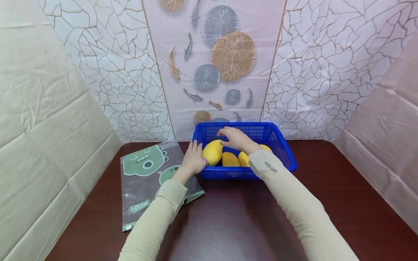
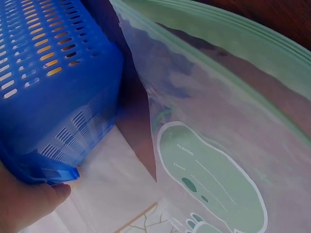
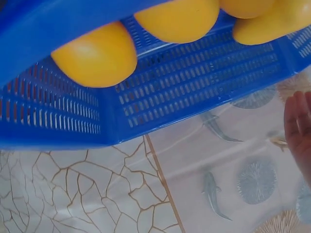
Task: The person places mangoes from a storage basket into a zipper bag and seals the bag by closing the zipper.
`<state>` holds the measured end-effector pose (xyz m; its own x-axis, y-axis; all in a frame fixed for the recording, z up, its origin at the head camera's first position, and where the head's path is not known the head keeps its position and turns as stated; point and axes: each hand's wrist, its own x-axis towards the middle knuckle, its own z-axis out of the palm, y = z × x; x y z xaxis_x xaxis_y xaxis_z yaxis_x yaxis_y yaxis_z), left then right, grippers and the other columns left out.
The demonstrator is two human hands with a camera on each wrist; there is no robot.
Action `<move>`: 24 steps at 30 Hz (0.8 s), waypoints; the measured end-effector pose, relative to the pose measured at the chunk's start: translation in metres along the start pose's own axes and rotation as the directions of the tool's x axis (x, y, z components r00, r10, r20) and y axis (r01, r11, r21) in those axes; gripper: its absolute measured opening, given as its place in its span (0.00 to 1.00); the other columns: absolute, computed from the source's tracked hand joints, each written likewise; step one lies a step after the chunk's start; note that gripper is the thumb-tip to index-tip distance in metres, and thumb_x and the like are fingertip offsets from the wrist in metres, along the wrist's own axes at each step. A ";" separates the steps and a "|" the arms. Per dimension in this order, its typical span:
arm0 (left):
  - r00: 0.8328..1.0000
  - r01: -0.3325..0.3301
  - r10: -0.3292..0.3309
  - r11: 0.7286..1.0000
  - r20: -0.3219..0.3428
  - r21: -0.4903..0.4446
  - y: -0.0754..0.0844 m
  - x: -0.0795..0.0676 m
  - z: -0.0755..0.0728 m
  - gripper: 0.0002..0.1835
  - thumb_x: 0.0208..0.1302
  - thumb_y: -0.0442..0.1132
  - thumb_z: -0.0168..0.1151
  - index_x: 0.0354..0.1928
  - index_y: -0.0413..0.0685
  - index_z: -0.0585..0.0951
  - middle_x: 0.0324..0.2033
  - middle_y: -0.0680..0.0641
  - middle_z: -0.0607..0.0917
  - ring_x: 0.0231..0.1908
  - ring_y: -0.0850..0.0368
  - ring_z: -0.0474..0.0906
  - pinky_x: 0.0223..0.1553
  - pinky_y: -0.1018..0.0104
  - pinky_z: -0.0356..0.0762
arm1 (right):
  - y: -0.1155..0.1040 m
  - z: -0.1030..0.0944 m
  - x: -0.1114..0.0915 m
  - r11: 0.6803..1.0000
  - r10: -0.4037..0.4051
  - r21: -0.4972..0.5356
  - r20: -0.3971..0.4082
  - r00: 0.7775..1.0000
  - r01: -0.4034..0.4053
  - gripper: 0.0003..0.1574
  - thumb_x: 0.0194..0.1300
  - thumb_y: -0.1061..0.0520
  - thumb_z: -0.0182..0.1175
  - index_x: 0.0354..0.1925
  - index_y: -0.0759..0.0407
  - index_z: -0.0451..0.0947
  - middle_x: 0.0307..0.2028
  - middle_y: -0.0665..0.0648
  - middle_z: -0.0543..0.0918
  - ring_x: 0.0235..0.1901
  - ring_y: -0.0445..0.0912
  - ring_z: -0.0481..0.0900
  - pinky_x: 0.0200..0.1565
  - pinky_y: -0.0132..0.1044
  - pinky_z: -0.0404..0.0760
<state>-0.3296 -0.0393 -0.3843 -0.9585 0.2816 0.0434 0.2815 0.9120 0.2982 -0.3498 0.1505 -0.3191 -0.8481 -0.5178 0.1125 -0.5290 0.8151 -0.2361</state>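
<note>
A blue plastic basket (image 1: 209,174) stands at the back of the table with several yellow mangoes in it. The largest-looking mango (image 1: 213,153) leans at the basket's left end. My left hand (image 1: 193,159) holds the left rim; in the left wrist view its thumb (image 2: 36,201) lies against the rim's edge. Over the basket, my right hand (image 1: 237,139) has loosely bent fingers near the top of that mango and holds nothing. Its forearm partly hides another mango (image 1: 266,148) at the right. Mangoes (image 3: 99,56) also show inside the basket in the right wrist view.
A clear zip bag (image 1: 135,195) with green cartoon prints lies flat on the dark red-brown table (image 1: 228,224), left of the basket, partly under my left forearm. A patterned cloth (image 1: 209,47) hangs behind, and pale cloth walls (image 1: 49,119) close in the sides.
</note>
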 end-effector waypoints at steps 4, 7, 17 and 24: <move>1.000 0.000 -0.001 1.000 0.015 0.014 0.002 0.001 0.001 0.33 0.65 0.42 0.44 0.70 0.36 0.56 0.73 0.35 0.47 0.73 0.40 0.39 0.72 0.51 0.42 | 0.002 0.007 0.005 0.998 -0.047 -0.027 0.066 0.997 0.049 0.22 0.63 0.58 0.60 0.55 0.62 0.74 0.53 0.64 0.77 0.52 0.55 0.76 0.55 0.48 0.74; 0.999 0.007 -0.009 0.998 0.038 0.056 0.002 0.002 0.001 0.32 0.67 0.45 0.44 0.70 0.38 0.57 0.73 0.36 0.45 0.73 0.39 0.37 0.72 0.51 0.40 | 0.000 0.012 0.012 0.997 -0.051 -0.054 0.117 0.992 0.058 0.25 0.63 0.56 0.60 0.58 0.60 0.72 0.55 0.63 0.76 0.55 0.57 0.74 0.58 0.50 0.72; 0.996 0.005 -0.015 0.993 0.088 0.114 -0.001 0.004 -0.004 0.32 0.68 0.48 0.42 0.70 0.41 0.58 0.73 0.36 0.42 0.73 0.39 0.35 0.72 0.50 0.39 | -0.002 0.026 0.040 0.988 0.122 -0.122 0.272 0.955 -0.092 0.33 0.66 0.49 0.56 0.67 0.51 0.63 0.68 0.63 0.62 0.68 0.62 0.57 0.66 0.56 0.60; 0.995 0.003 -0.014 0.993 0.094 0.115 0.001 0.002 -0.002 0.32 0.68 0.49 0.44 0.70 0.41 0.60 0.73 0.37 0.42 0.73 0.39 0.35 0.72 0.50 0.39 | 0.012 0.033 0.056 0.976 0.174 -0.178 0.315 0.933 -0.122 0.38 0.63 0.44 0.59 0.69 0.43 0.61 0.71 0.63 0.55 0.70 0.63 0.53 0.65 0.61 0.59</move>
<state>-0.3314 -0.0379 -0.3822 -0.9539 0.2958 -0.0509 0.2819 0.9411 0.1868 -0.4031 0.1226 -0.3471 -0.8736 -0.4231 -0.2405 -0.4185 0.9053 -0.0725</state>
